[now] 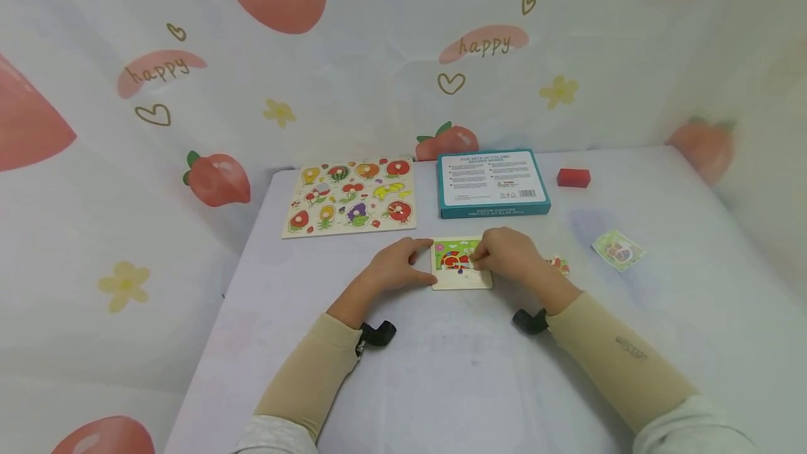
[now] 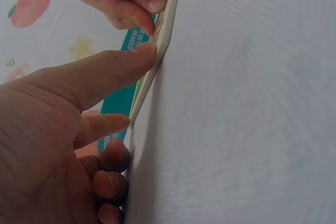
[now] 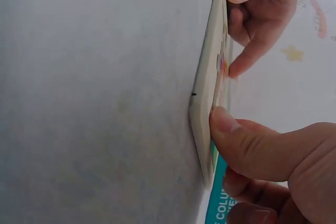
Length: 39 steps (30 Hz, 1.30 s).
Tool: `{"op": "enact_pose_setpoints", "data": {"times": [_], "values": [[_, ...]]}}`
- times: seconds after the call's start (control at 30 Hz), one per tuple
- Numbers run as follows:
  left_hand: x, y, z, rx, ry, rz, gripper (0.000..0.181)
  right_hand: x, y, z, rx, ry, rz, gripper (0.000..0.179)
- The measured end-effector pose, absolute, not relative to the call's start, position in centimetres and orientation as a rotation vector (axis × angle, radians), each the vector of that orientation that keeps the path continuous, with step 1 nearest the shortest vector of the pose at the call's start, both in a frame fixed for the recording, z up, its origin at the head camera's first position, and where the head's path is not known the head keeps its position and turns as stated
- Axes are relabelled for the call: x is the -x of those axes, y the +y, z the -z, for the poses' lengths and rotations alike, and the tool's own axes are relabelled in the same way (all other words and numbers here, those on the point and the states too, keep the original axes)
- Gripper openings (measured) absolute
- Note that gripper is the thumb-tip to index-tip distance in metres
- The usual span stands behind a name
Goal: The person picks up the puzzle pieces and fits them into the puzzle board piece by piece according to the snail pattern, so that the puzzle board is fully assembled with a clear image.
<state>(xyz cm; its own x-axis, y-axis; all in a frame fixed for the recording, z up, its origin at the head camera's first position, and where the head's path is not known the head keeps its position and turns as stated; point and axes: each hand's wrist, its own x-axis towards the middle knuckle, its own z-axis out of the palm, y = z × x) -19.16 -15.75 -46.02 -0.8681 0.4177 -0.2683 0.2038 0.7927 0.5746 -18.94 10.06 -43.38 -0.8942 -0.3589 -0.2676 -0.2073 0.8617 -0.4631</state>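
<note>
A small wooden puzzle board (image 1: 445, 284) with a green, red and blue picture lies flat in front of me. My left hand (image 1: 397, 263) touches its left side, the index finger by the far corner and the thumb by the near corner; the other fingers curl under in the left wrist view. Over the board's right part my right hand (image 1: 509, 254) pinches a small puzzle piece (image 1: 473, 264), mostly hidden by the fingers. In the right wrist view its thumb (image 3: 224, 120) sits low at the board's surface. Another colourful piece (image 1: 558, 265) lies beside the right hand.
Behind the board stands a teal-edged box (image 1: 494, 183) lying flat. A fruit peg puzzle (image 1: 350, 197) is at the back left. To the right are a red block (image 1: 574, 178) and a picture card (image 1: 618, 251). A printed cloth (image 1: 366, 76) hangs behind.
</note>
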Motion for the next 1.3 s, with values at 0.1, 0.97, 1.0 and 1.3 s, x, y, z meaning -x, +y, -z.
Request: {"op": "enact_pose_setpoints", "data": {"times": [0.1,0.97,1.0,1.3], "values": [[19.1,-15.7,45.9,-0.468,2.598,-0.772,0.082,18.9,10.2,43.5,0.407,2.688,0.632,0.020],[19.2,-15.6,46.0,-0.489,2.621,-0.747,0.082,16.8,15.4,41.8,0.427,2.690,0.743,0.042],[19.2,-15.6,46.0,-0.487,2.620,-0.745,0.082,16.8,15.7,41.9,0.418,2.689,0.743,0.042],[19.2,-15.6,46.2,-0.475,2.623,-0.741,0.082,16.4,18.0,42.4,0.361,2.637,0.751,0.030]]}}
